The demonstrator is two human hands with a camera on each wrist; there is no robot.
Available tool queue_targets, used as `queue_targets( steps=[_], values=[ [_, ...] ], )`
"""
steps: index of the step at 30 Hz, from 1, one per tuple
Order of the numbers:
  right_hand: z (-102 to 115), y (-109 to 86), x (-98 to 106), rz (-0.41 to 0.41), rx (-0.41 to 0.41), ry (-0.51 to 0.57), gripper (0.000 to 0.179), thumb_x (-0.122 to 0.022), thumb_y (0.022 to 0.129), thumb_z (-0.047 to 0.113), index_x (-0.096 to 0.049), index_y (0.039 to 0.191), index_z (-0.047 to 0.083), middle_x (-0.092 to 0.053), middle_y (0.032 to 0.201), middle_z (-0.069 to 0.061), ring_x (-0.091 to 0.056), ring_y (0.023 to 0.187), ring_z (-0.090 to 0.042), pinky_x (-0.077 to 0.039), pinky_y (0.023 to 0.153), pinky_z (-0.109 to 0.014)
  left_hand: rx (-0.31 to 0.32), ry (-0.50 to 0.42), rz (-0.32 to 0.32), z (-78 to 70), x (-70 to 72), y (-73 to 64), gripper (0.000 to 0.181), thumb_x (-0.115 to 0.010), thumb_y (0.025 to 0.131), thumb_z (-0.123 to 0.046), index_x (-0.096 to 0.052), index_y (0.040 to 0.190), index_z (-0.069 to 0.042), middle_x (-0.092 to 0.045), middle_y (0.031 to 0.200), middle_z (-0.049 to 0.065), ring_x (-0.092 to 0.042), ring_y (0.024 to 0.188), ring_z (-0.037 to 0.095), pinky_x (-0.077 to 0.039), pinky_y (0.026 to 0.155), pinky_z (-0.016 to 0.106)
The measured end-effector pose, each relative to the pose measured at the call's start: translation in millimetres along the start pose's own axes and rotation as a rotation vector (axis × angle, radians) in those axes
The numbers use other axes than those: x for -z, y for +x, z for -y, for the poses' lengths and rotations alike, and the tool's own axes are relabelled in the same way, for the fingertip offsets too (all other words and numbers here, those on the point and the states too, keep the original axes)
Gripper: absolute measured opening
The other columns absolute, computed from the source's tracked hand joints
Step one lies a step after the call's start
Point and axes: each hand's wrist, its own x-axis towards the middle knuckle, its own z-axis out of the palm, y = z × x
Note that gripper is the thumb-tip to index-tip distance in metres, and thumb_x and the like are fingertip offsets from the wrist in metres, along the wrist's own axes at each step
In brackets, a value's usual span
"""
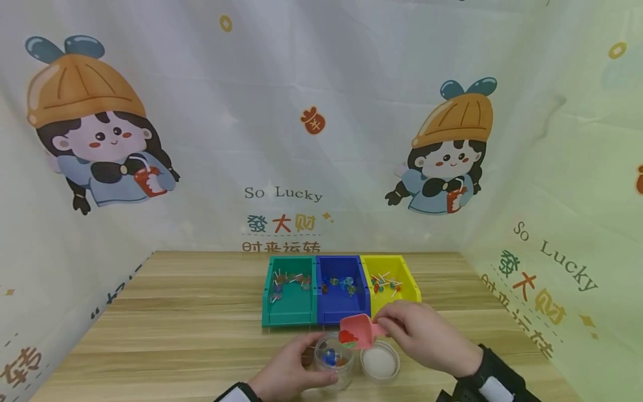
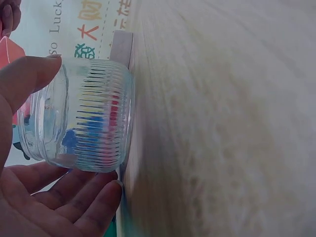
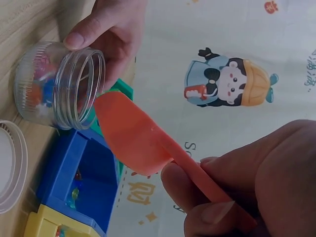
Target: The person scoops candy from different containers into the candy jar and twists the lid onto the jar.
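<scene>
My left hand (image 1: 293,365) grips a clear ribbed glass jar (image 2: 98,84) with thumb and fingers on opposite sides. Blue, orange and red pieces (image 3: 43,89) show through its wall, and its mouth is uncovered. Between thumb and fingers, my right hand (image 1: 427,336) pinches the handle of a coral-pink scoop (image 3: 131,133). In the head view the scoop is tilted over the jar's rim, with red and green pieces (image 1: 348,337) in its bowl. A white round lid (image 1: 380,362) lies on the table to the jar's right, below the right hand.
Behind the jar, three bins stand joined in a row: green (image 1: 291,312), blue (image 1: 343,314) and yellow (image 1: 414,287). Small coloured pieces lie in them, with white sticks in the green and yellow ones. A printed cloth (image 1: 201,139) hangs along the wooden table's (image 1: 150,335) back and sides.
</scene>
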Motion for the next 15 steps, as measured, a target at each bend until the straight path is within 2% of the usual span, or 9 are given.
queue_targets(
  steps=[5, 15],
  values=[
    [0.3, 1.8, -1.7, -0.015, 0.017, -0.015, 0.018, -0.064, 0.112, 0.026, -0.079, 0.11, 0.015, -0.072, 0.092, 0.012, -0.058, 0.078, -0.003, -0.054, 0.07, -0.022, -0.023, -0.008, 0.007, 1.6, -0.2, -0.2, 0.073, -0.091, 0.093, -0.024, -0.057, 0.155, -0.007, -0.069, 0.14, 0.008, -0.067, 0.127, 0.027, -0.058, 0.111, 0.054],
    [-4.5, -2.5, -2.2, -0.024, -0.02, 0.003, 0.02, -0.065, 0.112, 0.027, -0.08, 0.112, 0.015, -0.071, 0.091, 0.011, -0.056, 0.075, -0.004, -0.049, 0.066, -0.023, -0.003, -0.009, 0.002, -1.2, 0.3, -0.8, 0.072, -0.09, 0.093, -0.021, -0.057, 0.155, -0.008, -0.07, 0.139, 0.007, -0.067, 0.125, 0.026, -0.058, 0.11, 0.053]
  ],
)
